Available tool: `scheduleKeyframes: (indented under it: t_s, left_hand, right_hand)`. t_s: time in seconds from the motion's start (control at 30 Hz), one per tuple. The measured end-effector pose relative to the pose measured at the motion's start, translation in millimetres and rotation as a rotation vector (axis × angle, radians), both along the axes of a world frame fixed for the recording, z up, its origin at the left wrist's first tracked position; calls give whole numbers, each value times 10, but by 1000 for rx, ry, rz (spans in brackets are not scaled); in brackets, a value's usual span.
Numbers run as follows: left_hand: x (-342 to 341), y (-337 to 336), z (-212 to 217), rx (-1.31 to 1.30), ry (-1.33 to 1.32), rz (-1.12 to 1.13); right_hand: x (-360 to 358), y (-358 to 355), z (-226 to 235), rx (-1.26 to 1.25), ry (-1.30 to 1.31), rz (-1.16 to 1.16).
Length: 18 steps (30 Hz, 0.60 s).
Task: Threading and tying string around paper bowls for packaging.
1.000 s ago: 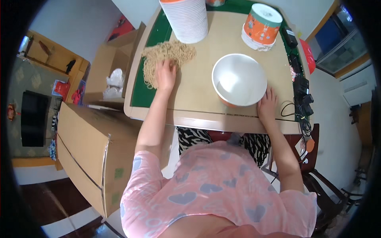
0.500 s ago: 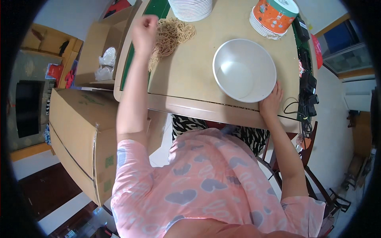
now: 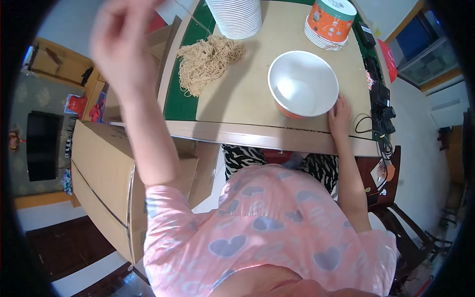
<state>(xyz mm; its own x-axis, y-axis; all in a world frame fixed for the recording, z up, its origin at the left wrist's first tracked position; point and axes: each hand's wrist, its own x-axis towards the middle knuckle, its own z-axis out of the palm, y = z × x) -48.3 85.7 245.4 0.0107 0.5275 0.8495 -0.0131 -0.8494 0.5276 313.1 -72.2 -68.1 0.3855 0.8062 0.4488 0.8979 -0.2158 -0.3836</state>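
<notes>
My left hand (image 3: pixel 124 42) is raised past the table's left edge, blurred, its fingertips cut off by the top of the view. A taut strand of string runs up toward them from a tangled tan pile (image 3: pixel 208 62) at the table's left side; the fingers look pinched on it. A large paper tub (image 3: pixel 303 84), white inside with some orange low on its outside, stands open near the front edge. My right hand (image 3: pixel 340 117) lies on the table against the tub's right side, fingers stretched out and holding nothing.
A tall stack of white paper tubs (image 3: pixel 235 17) stands at the back. An orange and green tub stack (image 3: pixel 330 24) is at the back right. Black cables and adapters (image 3: pixel 381 99) line the right edge. A large cardboard box (image 3: pixel 101 173) sits left of the table.
My left hand has risen up and left from beside the pile, drawing out a strand. My right hand stays next to the tub. The view has shifted slightly.
</notes>
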Motion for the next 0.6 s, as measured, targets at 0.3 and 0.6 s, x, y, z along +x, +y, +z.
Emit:
scheduleKeyframes:
  t_s: [0.3,0.6]
  left_hand:
    - [267,-1642,-2067,-642,396,-134]
    - [366,-1742,-2005,-624,316,-97]
  right_hand:
    - [-1351,-599,1072,538,735,446]
    - [-1828,-616,993,77,1293,686]
